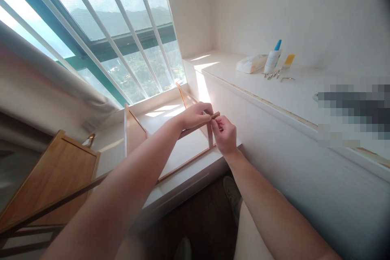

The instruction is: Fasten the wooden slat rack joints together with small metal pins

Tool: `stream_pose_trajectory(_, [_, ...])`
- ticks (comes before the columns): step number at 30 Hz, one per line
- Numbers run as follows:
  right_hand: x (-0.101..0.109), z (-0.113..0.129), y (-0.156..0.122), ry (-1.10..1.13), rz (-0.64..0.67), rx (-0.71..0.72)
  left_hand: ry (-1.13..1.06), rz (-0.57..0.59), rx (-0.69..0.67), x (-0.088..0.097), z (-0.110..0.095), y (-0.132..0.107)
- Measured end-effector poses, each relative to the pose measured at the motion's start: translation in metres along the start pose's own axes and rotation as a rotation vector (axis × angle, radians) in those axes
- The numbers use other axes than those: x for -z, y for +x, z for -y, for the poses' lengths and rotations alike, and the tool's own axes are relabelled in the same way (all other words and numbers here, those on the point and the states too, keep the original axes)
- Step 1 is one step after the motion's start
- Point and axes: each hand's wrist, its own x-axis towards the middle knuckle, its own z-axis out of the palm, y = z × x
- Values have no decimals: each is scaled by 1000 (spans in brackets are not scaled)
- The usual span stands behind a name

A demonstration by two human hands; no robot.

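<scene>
A wooden frame (pixel 183 162) of thin slats and side panels lies on the white window ledge (pixel 183 187). My left hand (pixel 196 114) is closed round the top corner of the frame, gripping the end of a slat. My right hand (pixel 224 134) is pinched at the same corner, just right of the left hand, fingers pressed on something small that I cannot make out. Both forearms reach in from the bottom of the view.
A wooden panel (pixel 51 174) leans at the left. On the white counter (pixel 274 93) at the right stand a blue-capped bottle (pixel 273 59), a yellow-capped tube (pixel 289 61), a white packet (pixel 251 64) and several screws with a hex key (pixel 278 75). A barred window (pixel 122 36) rises behind.
</scene>
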Motion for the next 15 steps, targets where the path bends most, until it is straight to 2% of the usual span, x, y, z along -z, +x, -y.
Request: stream_pose_trajectory(15, [1, 2, 1, -24, -23, 9, 15, 9, -9, 1, 0, 0])
